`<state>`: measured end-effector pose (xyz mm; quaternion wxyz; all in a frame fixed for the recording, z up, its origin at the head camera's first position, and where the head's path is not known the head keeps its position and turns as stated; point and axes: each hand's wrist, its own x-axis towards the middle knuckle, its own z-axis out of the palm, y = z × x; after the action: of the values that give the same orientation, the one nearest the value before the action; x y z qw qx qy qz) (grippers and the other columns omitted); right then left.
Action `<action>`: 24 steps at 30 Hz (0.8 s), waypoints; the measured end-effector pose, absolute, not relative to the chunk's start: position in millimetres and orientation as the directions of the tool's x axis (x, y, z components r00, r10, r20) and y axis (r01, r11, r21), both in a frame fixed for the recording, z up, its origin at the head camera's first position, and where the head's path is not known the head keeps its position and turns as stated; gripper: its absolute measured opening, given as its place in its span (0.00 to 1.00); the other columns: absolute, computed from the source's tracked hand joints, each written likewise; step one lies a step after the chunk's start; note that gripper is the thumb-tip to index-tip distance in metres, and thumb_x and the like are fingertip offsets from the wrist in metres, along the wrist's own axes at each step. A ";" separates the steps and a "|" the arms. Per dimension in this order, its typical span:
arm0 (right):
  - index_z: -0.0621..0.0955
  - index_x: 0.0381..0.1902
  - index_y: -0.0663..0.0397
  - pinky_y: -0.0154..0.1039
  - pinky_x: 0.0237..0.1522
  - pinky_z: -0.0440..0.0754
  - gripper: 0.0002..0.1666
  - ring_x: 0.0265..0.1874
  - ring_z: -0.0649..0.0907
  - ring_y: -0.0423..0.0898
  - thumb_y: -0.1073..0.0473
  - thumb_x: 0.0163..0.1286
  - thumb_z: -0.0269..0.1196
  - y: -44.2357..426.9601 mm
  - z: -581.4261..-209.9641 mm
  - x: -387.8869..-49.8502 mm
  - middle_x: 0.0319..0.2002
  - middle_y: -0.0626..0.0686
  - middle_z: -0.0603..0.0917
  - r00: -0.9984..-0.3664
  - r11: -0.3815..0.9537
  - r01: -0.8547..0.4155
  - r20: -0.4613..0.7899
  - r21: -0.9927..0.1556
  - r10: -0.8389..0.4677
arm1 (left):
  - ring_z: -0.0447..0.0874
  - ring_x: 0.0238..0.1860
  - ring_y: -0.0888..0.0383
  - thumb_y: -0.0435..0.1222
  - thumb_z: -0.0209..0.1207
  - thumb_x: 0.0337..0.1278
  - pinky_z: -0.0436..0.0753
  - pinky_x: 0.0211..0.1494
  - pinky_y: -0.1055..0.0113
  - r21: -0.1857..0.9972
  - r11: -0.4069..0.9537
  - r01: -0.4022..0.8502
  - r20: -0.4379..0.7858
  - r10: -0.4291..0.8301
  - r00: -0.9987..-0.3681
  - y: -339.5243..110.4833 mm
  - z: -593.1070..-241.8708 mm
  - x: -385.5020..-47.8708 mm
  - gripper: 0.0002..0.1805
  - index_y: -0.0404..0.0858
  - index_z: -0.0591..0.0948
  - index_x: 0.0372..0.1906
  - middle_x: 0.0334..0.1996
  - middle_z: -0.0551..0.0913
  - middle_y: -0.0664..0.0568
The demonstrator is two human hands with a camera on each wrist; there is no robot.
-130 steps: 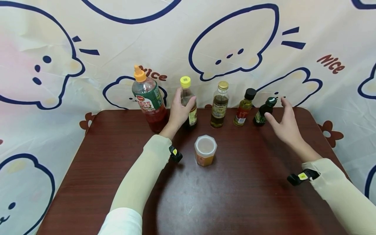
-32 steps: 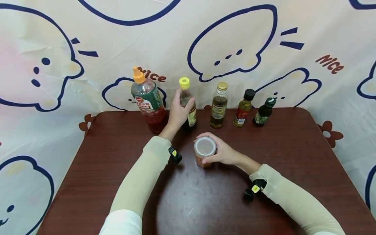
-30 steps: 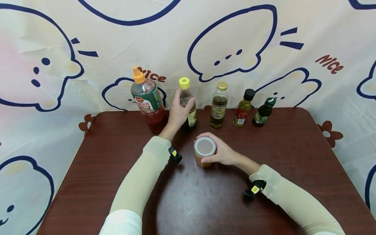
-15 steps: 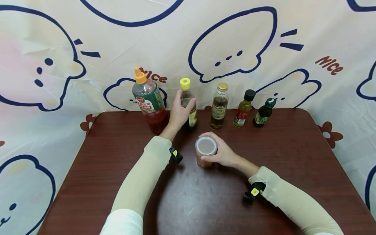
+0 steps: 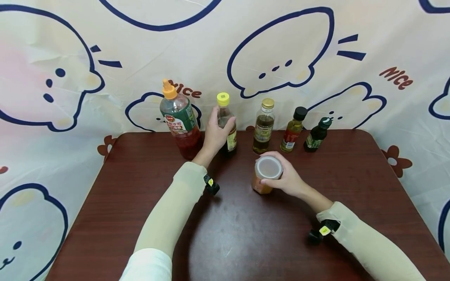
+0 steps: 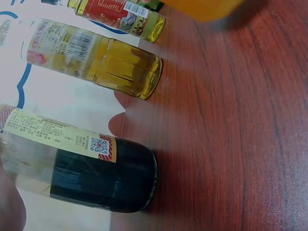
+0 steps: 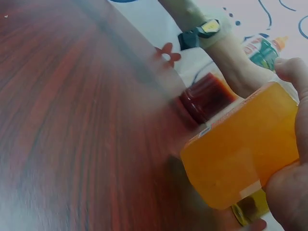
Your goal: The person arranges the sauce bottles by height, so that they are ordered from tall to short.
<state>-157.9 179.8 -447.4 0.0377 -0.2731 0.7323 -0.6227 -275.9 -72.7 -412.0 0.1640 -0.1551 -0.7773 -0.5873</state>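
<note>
My left hand is wrapped around a bottle of dark sauce with a yellow cap, which stands upright near the table's back edge. The left wrist view shows this bottle's dark lower half close up, with only a bit of the hand at the edge. Farther right, my right hand grips a faceted clear jar with a whitish lid and orange contents. Seen from the right wrist, the jar is held just above the table, fingers and thumb around its side.
Left of my left hand stands a large red-sauce squeeze bottle with an orange nozzle. Behind the jar is a gold-capped oil bottle, then a black-capped bottle and a small dark green bottle. A patterned cloth hangs behind the table.
My right hand left the small green bottle's side and took hold of the jar. Within the last half second the jar has moved right and off the table. My left hand has stayed put.
</note>
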 end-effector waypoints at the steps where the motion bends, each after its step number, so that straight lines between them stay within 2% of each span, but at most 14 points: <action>1: 0.69 0.65 0.67 0.35 0.59 0.76 0.40 0.57 0.80 0.46 0.73 0.56 0.75 184.1 -446.5 -157.6 0.59 0.55 0.80 -0.854 0.081 -0.349 0.281 -0.933 -0.439 | 0.80 0.57 0.50 0.41 0.62 0.69 0.78 0.61 0.54 0.863 0.264 0.431 0.434 0.048 -0.900 -72.5 -412.3 -275.9 0.24 0.35 0.71 0.63 0.54 0.80 0.43; 8: 0.69 0.65 0.67 0.33 0.57 0.77 0.40 0.55 0.81 0.43 0.75 0.56 0.73 211.1 -440.4 -156.2 0.58 0.50 0.82 -0.879 0.126 -0.359 0.289 -0.925 -0.379 | 0.79 0.57 0.50 0.40 0.62 0.69 0.77 0.63 0.51 0.871 0.247 0.426 0.428 0.046 -0.903 -71.6 -412.9 -276.6 0.23 0.35 0.71 0.62 0.54 0.80 0.43; 16: 0.68 0.67 0.69 0.31 0.56 0.76 0.40 0.55 0.80 0.42 0.78 0.57 0.70 237.9 -433.2 -150.5 0.57 0.44 0.83 -0.908 0.163 -0.351 0.293 -0.922 -0.298 | 0.79 0.57 0.51 0.41 0.62 0.69 0.77 0.62 0.55 0.864 0.250 0.436 0.438 0.052 -0.897 -71.3 -412.9 -276.7 0.24 0.35 0.71 0.62 0.54 0.80 0.44; 20: 0.69 0.67 0.66 0.28 0.54 0.75 0.39 0.54 0.78 0.41 0.79 0.59 0.69 251.6 -429.3 -147.2 0.57 0.41 0.82 -0.934 0.196 -0.322 0.277 -0.926 -0.224 | 0.79 0.57 0.50 0.40 0.63 0.69 0.77 0.62 0.54 0.865 0.231 0.446 0.446 0.055 -0.893 -70.8 -412.1 -276.8 0.24 0.35 0.71 0.63 0.54 0.80 0.43; 24: 0.69 0.68 0.62 0.27 0.53 0.77 0.38 0.54 0.78 0.42 0.80 0.61 0.66 264.6 -424.6 -146.4 0.57 0.42 0.82 -0.947 0.161 -0.296 0.268 -0.942 -0.176 | 0.79 0.57 0.50 0.38 0.63 0.69 0.77 0.62 0.54 0.867 0.226 0.444 0.445 0.051 -0.894 -71.0 -413.1 -277.0 0.24 0.35 0.71 0.63 0.54 0.80 0.42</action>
<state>-146.4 264.6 -424.6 -0.0475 -0.1553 0.7604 -0.6288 -277.0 -71.0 -413.1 0.1636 -0.1616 -0.7657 -0.6007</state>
